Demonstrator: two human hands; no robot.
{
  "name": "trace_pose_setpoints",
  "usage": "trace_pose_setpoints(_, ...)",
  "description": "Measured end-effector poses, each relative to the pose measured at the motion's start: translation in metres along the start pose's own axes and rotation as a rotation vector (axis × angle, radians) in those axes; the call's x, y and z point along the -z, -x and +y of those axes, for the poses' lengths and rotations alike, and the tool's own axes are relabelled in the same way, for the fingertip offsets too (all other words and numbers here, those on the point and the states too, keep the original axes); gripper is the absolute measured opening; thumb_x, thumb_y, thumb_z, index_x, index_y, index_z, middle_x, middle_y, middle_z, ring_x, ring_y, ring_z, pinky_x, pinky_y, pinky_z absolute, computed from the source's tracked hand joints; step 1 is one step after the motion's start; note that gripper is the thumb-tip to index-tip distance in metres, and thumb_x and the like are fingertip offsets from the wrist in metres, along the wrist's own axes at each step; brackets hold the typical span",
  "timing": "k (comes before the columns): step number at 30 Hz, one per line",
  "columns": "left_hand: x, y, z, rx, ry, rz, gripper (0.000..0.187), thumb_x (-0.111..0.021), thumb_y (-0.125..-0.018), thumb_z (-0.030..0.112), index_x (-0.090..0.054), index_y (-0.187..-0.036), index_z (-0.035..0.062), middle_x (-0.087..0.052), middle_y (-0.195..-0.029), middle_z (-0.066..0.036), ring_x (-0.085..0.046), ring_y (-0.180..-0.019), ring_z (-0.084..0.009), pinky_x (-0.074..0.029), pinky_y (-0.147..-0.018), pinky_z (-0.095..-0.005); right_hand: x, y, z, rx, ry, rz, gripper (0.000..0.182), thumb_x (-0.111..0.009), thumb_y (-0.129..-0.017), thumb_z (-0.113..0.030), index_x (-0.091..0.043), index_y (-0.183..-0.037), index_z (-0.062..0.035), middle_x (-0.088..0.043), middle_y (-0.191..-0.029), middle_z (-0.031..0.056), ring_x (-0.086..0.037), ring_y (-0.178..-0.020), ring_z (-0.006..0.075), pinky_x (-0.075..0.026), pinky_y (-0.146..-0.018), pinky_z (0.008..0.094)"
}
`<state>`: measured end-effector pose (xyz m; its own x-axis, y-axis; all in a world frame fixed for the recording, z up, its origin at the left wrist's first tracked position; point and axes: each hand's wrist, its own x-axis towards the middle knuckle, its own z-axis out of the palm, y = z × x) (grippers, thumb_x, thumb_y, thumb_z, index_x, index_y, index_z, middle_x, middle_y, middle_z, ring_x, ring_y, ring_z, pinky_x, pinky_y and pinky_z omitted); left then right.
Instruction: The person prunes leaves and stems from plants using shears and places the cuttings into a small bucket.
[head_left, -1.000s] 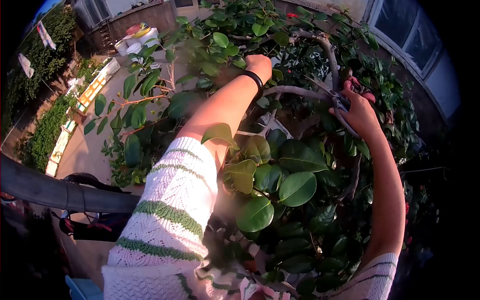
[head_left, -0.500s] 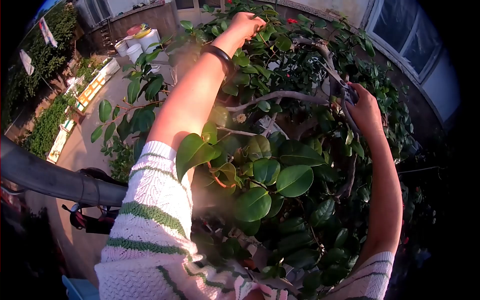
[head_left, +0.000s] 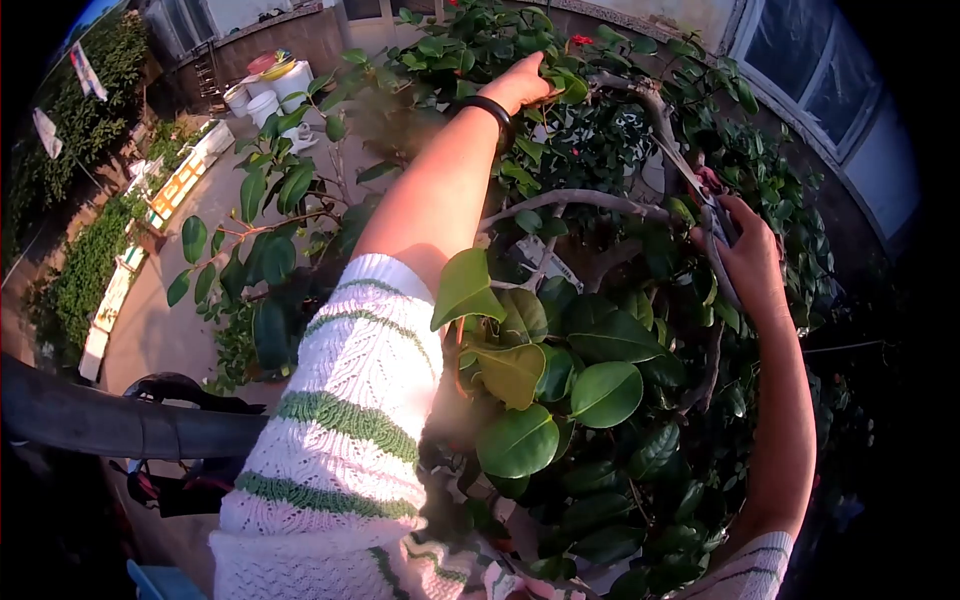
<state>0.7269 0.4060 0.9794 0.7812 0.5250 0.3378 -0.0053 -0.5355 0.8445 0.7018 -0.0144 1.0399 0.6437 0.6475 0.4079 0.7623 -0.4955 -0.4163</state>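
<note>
Leaves (head_left: 607, 394) at centre are looking smooth, glossy; branch (head_left: 590, 197) above is showing matt bark; scissors (head_left: 710, 210), upper right, are glinting, metal; sleeve (head_left: 350, 400), lower left, is showing textured knit cloth; bangle (head_left: 498, 109), top centre, is looking smooth.

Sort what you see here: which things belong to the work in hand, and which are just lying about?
In the work:
- shears, held in the right hand
- leafy bush, left hand among its leaves

Just about:
- white buckets
- dark pipe

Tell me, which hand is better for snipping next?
Probably the right hand: it grips the shears by the handles. The left hand is among the leaves, better placed for steadying them.
</note>
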Motion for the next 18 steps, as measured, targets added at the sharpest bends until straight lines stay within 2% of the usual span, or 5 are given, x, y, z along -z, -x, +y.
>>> trace_pose_setpoints(4,-0.002,0.019,0.017,-0.09,-0.225,0.227,0.039,-0.077,-0.075,0.017,-0.062,-0.105,-0.0016,-0.067,-0.099,-0.019,-0.064,-0.096,-0.03,-0.05,-0.085,-0.0377,0.003,-0.007,-0.008,0.02,0.003,-0.028,0.058,-0.081,-0.073,-0.031,-0.06,-0.117,0.0005,-0.067,-0.097,0.0166,-0.066,-0.089,0.0261,-0.05,-0.08,0.0357)
trace_pose_setpoints(6,0.01,0.008,-0.01,0.016,0.115,0.515,0.026,-0.075,-0.078,0.015,-0.063,-0.094,-0.0023,-0.068,-0.084,-0.015,-0.065,-0.072,-0.0254,-0.051,-0.066,-0.0385,0.005,-0.017,-0.01,0.018,0.011,-0.037,0.057,-0.08,-0.073,-0.031,-0.06,-0.116,0.0003,-0.068,-0.094,0.0161,-0.067,-0.087,0.0248,-0.051,-0.079,0.0355)
trace_pose_setpoints(8,0.038,0.024,-0.015,0.312,0.586,0.584,0.009,-0.072,-0.082,0.015,-0.066,-0.083,0.0082,-0.068,-0.078,-0.002,-0.052,-0.057,-0.0105,-0.037,-0.044,-0.0256,0.006,-0.03,-0.016,0.065,0.087,-0.021,0.055,-0.079,-0.074,-0.034,-0.061,-0.114,-0.0003,-0.068,-0.091,0.0164,-0.067,-0.085,0.0277,-0.051,-0.078,0.0361)
trace_pose_setpoints(13,0.049,0.046,0.003,0.472,0.726,0.625,0.013,-0.076,-0.079,0.012,-0.066,-0.084,0.007,-0.061,-0.069,0.0,-0.045,-0.052,-0.0087,-0.029,-0.039,-0.0212,-0.017,-0.076,-0.05,0.232,0.406,0.022,0.048,-0.073,-0.075,-0.036,-0.063,-0.11,-0.0043,-0.066,-0.099,0.0167,-0.062,-0.098,0.0332,-0.048,-0.086,0.0415)
trace_pose_setpoints(18,0.04,0.038,0.009,0.461,0.719,0.569,0.019,-0.079,-0.077,0.012,-0.066,-0.089,0.0056,-0.059,-0.068,-0.001,-0.044,-0.05,-0.0096,-0.028,-0.04,-0.0233,-0.068,-0.126,-0.085,0.413,0.593,-0.032,0.03,-0.066,-0.075,-0.029,-0.065,-0.092,-0.004,-0.068,-0.091,0.0143,-0.066,-0.09,0.0322,-0.053,-0.079,0.0417)
